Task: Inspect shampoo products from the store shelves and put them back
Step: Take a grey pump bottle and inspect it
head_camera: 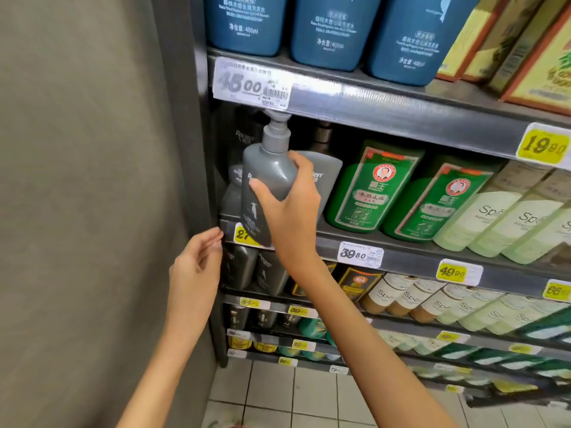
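A plain grey wall (77, 180) fills the view from 7 to 11 o'clock, and the shelving unit (401, 118) is set against it, so the leftmost bay is boxed in on one side. On the top shelf, at 12 o'clock, large blue bottles (324, 29) are stood label-forward. On the shelf below, green bottles (370, 193) and, at 3 o'clock from them, pale green bottles (494, 217) are ranked the same way so their fronts can be read. The grey pump bottle (265, 180), the product being handled, is held at the left end of that middle shelf. It is tilted, with its pump head tucked just under the upper shelf's front rail and its base hanging in front of the shelf edge. The tilt is judged to be needed for the tall pump to clear the rail. Whether the bottle is being drawn out or returned cannot be told. A matching grey bottle (324, 171) is left standing at 3 o'clock from it. The held bottle is grasped around its body by the right hand (290, 208), thumb on the front and fingers wrapped behind. The left hand (194, 267), at 7 o'clock from the bottle, is relaxed and holds nothing, and its fingertips lie close to the shelf's left end. Contact cannot be confirmed. A yellow price tag (244, 234) is partly hidden behind the bottle's base.
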The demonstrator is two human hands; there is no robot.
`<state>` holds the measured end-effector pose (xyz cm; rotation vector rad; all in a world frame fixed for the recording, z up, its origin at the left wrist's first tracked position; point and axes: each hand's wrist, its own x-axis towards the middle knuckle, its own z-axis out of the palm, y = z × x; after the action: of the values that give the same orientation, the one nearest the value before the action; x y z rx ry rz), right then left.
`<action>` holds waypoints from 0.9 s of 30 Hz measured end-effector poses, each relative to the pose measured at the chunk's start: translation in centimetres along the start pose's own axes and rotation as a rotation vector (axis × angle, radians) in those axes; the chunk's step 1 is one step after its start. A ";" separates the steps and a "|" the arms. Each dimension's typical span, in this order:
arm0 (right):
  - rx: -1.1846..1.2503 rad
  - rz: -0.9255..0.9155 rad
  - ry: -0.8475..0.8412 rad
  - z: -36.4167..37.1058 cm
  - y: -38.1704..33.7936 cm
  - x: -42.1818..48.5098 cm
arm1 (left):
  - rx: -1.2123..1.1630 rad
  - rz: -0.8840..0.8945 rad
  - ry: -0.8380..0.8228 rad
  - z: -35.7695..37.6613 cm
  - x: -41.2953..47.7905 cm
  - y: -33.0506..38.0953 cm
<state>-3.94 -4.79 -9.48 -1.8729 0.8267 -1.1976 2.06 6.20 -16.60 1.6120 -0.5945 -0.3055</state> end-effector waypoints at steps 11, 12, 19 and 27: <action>0.232 0.267 -0.041 -9.4 2.1 -4.2 | -0.300 -0.199 -0.628 3.5 -4.8 1.2; 0.250 0.284 -0.051 -10.0 2.3 -4.4 | -0.305 -0.206 -0.656 3.9 -5.3 1.2; 0.566 0.497 -0.207 -13.3 4.4 -6.0 | -0.386 -0.214 -0.695 5.7 -7.9 1.3; 0.794 0.546 -0.152 -12.2 4.3 -7.3 | -0.211 -0.177 -0.657 5.4 -8.7 1.4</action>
<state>-18.31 -4.02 -12.96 -0.9872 0.5915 -0.8387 -8.25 6.36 -17.23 1.3466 -0.8792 -1.0182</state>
